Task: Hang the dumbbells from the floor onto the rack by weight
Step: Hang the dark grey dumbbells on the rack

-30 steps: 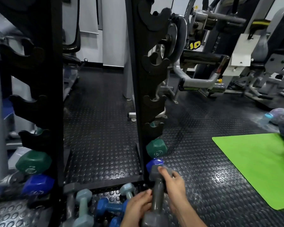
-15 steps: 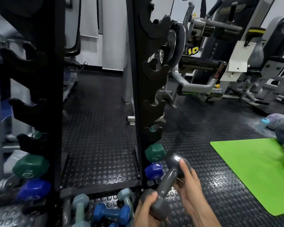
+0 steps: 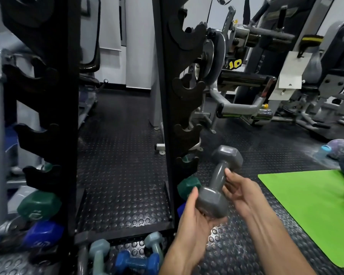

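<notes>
I see the grey dumbbell (image 3: 219,180) tilted, held in the air just right of the rack (image 3: 168,116). My left hand (image 3: 195,219) cups its lower head, fingers curled under; my right hand (image 3: 239,192) pinches the handle.

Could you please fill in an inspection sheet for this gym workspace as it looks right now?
Surface: black studded rubber floor.
Job's things: grey dumbbell held tilted in the air; green dumbbell and blue dumbbell on the black rack; pale teal dumbbell on the floor.
Clutter: green mat.
Grippers: left hand cups the lower head; right hand at the handle.
Cables: nothing seen.
Surroundings: weight machines.
</notes>
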A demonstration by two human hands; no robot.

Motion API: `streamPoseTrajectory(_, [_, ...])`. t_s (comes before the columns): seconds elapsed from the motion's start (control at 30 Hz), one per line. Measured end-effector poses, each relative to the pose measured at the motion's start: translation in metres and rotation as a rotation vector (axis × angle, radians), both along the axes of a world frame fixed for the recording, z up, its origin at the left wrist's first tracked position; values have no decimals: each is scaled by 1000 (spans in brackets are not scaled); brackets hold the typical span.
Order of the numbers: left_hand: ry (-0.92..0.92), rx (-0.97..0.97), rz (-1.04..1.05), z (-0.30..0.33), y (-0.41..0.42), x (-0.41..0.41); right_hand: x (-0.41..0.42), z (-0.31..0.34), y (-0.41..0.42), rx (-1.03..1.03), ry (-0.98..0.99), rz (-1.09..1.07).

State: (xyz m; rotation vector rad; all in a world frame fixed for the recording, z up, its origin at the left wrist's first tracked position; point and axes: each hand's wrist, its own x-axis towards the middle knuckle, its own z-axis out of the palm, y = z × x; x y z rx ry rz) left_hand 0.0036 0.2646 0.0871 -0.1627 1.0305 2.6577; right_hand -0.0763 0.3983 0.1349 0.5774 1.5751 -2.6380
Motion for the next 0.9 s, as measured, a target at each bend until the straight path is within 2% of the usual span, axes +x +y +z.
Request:
streamPoseTrajectory(0.17, [30, -38, 18, 19, -4, -22, -37, 13, 6, 36, -34, 26])
streamPoseTrajectory(0.3, [-26, -90, 93, 33, -7, -36, -58, 23, 3, 55, -31, 31])
streamPoseTrajectory(0.63, [-179, 95, 300, 53, 2, -67, -101, 63, -32, 305, -26, 126])
streamPoseTrajectory(0.73, [-199, 171, 325, 54, 0, -72, -111, 65, -42, 369, -29, 155])
streamPoseTrajectory(0.9, [-256, 187, 335, 56, 6, -84, -127, 60, -45, 544, -55, 202])
